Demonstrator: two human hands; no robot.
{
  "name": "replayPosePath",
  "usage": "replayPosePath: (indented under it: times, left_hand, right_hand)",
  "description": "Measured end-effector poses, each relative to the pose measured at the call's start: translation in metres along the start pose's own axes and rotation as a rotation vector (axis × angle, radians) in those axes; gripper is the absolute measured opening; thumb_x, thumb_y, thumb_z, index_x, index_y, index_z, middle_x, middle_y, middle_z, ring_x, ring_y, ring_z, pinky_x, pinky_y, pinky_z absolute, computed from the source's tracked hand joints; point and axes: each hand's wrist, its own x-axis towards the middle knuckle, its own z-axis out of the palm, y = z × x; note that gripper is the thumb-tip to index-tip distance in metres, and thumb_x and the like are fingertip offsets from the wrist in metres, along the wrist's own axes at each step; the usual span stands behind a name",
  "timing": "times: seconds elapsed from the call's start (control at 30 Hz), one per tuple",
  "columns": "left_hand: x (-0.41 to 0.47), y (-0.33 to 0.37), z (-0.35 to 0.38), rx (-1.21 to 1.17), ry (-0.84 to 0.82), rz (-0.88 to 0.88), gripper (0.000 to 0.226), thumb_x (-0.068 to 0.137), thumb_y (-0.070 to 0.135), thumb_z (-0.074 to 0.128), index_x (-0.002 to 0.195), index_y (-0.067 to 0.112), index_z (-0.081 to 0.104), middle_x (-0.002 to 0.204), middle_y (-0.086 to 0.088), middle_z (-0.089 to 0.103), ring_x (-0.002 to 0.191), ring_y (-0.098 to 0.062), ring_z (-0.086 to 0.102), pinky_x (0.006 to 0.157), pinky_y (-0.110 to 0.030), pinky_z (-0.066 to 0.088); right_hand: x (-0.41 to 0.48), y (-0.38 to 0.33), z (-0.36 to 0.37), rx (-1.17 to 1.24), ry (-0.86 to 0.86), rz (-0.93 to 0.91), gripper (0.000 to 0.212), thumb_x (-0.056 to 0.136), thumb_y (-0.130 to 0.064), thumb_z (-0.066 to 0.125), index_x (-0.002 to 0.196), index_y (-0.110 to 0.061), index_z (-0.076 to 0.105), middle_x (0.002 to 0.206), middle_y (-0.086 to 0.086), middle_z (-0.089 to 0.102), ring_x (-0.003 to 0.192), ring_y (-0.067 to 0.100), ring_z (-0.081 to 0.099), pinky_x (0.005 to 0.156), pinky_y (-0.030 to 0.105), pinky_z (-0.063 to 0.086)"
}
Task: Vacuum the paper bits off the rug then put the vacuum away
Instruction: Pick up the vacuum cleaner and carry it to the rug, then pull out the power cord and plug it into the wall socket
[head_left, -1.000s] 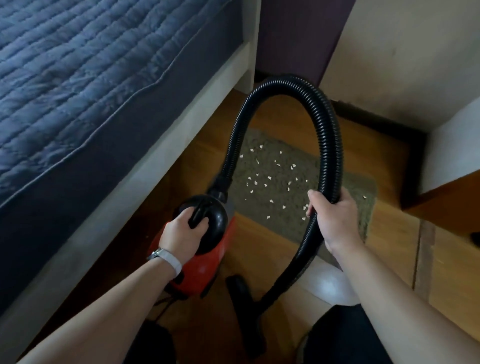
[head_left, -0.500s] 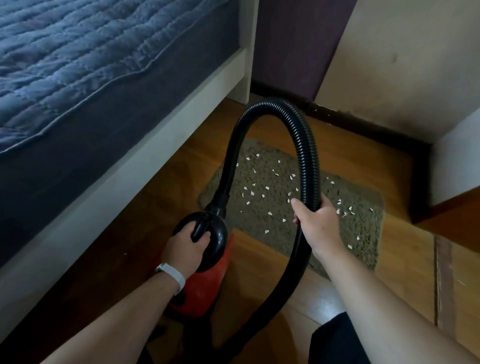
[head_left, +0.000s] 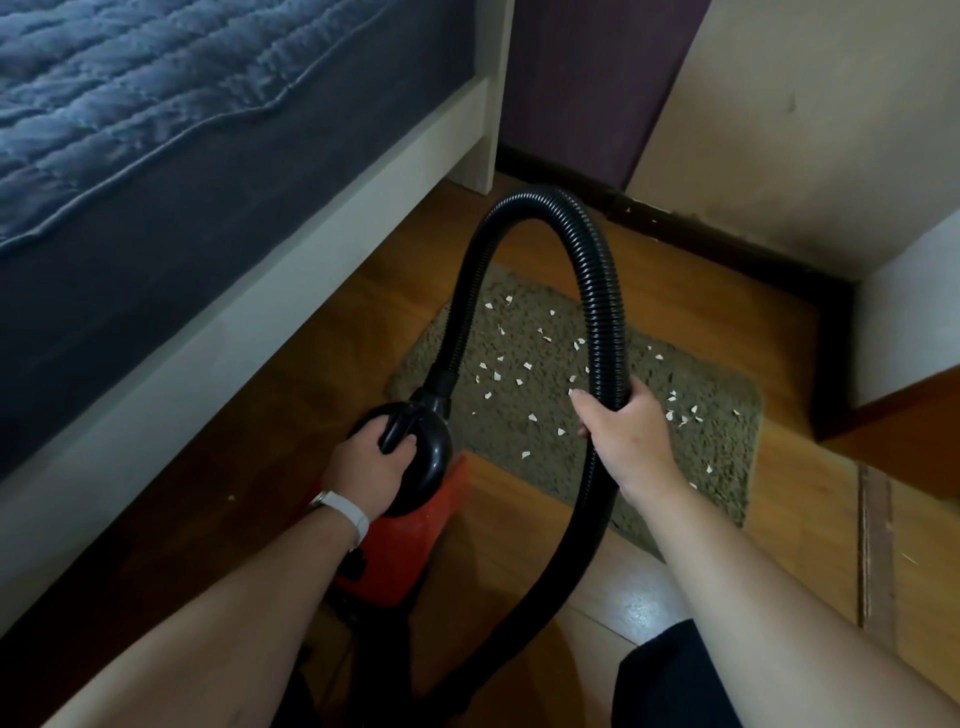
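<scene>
- Down low by the person's legs, two bare arms reach out over the wooden floor (head_left: 519, 519)
- On the left wrist sits a white band (head_left: 353, 517)
- The left hand (head_left: 363, 467) has its fingers curled tight round the black handle (head_left: 397, 426) on top of the vacuum (head_left: 400, 545)
- The vacuum is red with a round black top, and it is near the bed (head_left: 260, 291), just by the near edge of the rug (head_left: 727, 447); I cannot tell if it touches the floor
- The right hand (head_left: 623, 436) has its fingers wrapped round the black hose (head_left: 605, 312)
- The hose goes up from the vacuum's top, bends over in a big loop, and comes down through the right hand
- Past the vacuum, the rug lies flat on the floor, with lots of small white paper bits (head_left: 526, 366) spread on it
- On the left the bed has a blue blanket (head_left: 156, 130), and far back is a pale wall (head_left: 805, 130)
</scene>
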Motion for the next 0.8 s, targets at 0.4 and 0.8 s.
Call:
replayPosePath:
  times: [0.4,0.8]
  left_hand:
    - [0.007,-0.009,-0.014,0.093,-0.2,0.032,0.039,0.092,0.035,0.058,0.13,0.031,0.051,0.112,0.005,0.064,0.104,-0.02,0.061,0.092,-0.04,0.052]
    - [-0.011,-0.067,-0.081,0.31,-0.376,0.033,0.023,0.089,0.042,0.065,0.099,0.022,0.063,0.085,0.007,0.062,0.078,-0.011,0.059,0.06,-0.023,0.04]
  right_hand:
    - [-0.016,-0.014,0.025,-0.387,0.431,-0.768,0.058,0.079,-0.021,0.074,0.126,0.004,0.05,0.126,0.021,0.045,0.119,0.031,0.046,0.103,0.031,0.04]
    - [-0.047,-0.009,0.128,-0.93,-0.524,-1.188,0.042,0.073,-0.032,0.066,0.108,-0.008,0.066,0.112,0.014,0.061,0.102,0.036,0.06,0.09,0.043,0.048]
